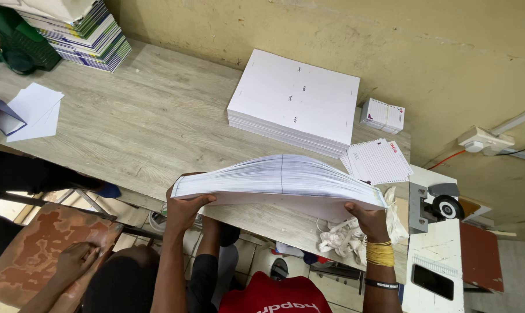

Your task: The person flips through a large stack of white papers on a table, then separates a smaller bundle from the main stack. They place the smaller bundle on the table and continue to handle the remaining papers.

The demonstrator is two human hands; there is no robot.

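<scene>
1. As seen from the head camera, both hands hold a thick sheaf of white printed sheets [280,179] above the near edge of a grey wood-grain table [140,122]; the sheaf bows upward in the middle.
2. The left hand [184,208] grips the sheaf's left end, fingers curled together beneath it and thumb against the edge.
3. The right hand [369,219] clamps the right end from below, fingers closed on the sheets; yellow rubber bands [380,253] and a dark band ring that wrist.
4. Behind the sheaf, a squared stack of white paper [294,101] lies flat on the table, near the wall.
5. Just right of that stack sit a small block of printed cards [383,115] and a spiral-bound pad [377,161].
6. At the far left corner stands a pile of booklets [88,35], with loose white sheets [36,110] nearer.
7. Crumpled white cloth [346,237] lies under the right hand.
8. A black phone [432,281] rests on a white surface at right.
9. Another person's hand [77,258] rests on a worn brown stool [42,243] at lower left.
</scene>
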